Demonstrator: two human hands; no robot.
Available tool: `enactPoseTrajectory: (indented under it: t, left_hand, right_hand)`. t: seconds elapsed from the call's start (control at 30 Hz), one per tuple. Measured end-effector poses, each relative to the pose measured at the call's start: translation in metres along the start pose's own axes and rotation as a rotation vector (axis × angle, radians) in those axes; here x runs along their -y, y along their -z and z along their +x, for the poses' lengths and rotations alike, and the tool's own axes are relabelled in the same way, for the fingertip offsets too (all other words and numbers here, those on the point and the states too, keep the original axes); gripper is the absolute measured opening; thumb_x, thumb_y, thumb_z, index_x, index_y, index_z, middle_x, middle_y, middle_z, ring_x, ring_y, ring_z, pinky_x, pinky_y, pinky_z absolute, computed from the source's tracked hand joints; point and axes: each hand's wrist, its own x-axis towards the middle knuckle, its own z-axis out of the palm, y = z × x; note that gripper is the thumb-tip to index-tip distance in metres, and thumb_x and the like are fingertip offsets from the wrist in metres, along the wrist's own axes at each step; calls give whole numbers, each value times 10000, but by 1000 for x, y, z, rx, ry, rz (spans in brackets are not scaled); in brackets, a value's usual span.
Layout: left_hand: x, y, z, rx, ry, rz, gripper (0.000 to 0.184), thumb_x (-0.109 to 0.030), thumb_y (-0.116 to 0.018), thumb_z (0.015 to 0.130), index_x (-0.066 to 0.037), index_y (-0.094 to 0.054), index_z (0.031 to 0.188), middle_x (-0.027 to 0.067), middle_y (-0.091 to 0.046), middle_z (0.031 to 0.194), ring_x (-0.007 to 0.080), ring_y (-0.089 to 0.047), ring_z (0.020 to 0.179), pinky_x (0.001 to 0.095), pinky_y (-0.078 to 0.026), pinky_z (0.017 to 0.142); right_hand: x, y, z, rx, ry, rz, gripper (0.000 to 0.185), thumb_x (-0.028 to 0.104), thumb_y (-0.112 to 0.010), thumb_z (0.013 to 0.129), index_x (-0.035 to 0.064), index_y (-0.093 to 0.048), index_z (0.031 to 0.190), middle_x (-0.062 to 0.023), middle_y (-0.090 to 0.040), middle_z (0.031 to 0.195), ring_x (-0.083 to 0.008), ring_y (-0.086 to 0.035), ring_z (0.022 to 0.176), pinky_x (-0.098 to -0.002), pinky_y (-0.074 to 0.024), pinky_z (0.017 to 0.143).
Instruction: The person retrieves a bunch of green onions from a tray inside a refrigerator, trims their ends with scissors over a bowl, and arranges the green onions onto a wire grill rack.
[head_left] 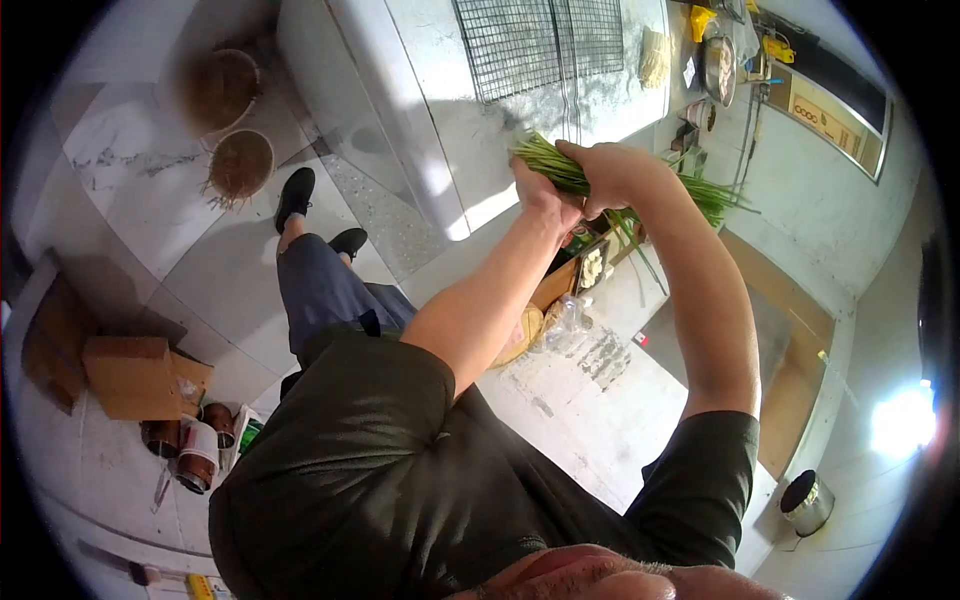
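Observation:
A bunch of long, thin green stalks (pixel 712 195), which look like chives, lies sideways across both hands. My left hand (pixel 548 198) is closed around its left part from below, with the palm side partly showing. My right hand (pixel 622 178) grips over the middle of the bunch, its thumb pointing left. The loose ends spread out to the right behind the right wrist, and a few stalks hang down below the hands. Beneath them is a box (pixel 553 285), with small whitish items (pixel 592 268) next to it that I cannot identify.
Ahead, a black wire rack (pixel 510 45) lies on a white surface (pixel 420 60). Two round containers (pixel 268 150) stand on the tiled floor at left. A cardboard box (pixel 128 377) and several cans (pixel 200 455) sit at lower left. A metal bowl (pixel 719 70) stands at upper right.

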Motion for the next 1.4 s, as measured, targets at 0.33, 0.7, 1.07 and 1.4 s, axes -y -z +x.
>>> enactPoseTrajectory:
  t: [0.33,0.7,1.07,1.4]
  left_hand:
    - [2,-3,11,9,-28,-65,540,-495,-265,968,-26,-510,1077,167,-540,1106,296,-537,1044,482,-448,921]
    - [-5,-3,23,48,27,-37,536,-580,-362,960,-68,-520,952,132,-580,1029,273,-574,970,452,-476,903]
    - [-8,7,27,78,93,-2,453,-451,-357,986,-61,-559,880,108,-608,912,267,-578,914,444,-470,874]
    - [62,12,-7,151,-238,942,122,-104,-568,889,2,-626,876,65,-648,850,172,-614,764,309,-507,694]
  right_hand:
    - [-2,6,13,38,-13,-80,1010,120,-797,546,198,-345,1446,-165,-673,993,-350,-642,934,-436,-516,777]
    - [9,2,23,-49,-35,-276,557,186,-610,831,246,-455,1363,-65,-683,975,-274,-667,907,-387,-534,741]
    - [6,-13,26,-159,16,-188,339,149,-572,841,91,-529,1173,-114,-666,985,-288,-675,876,-417,-535,718]
    - [-26,-162,-40,-995,-143,384,615,74,-580,779,12,-373,1355,-139,-577,1139,-293,-614,952,-374,-496,795]
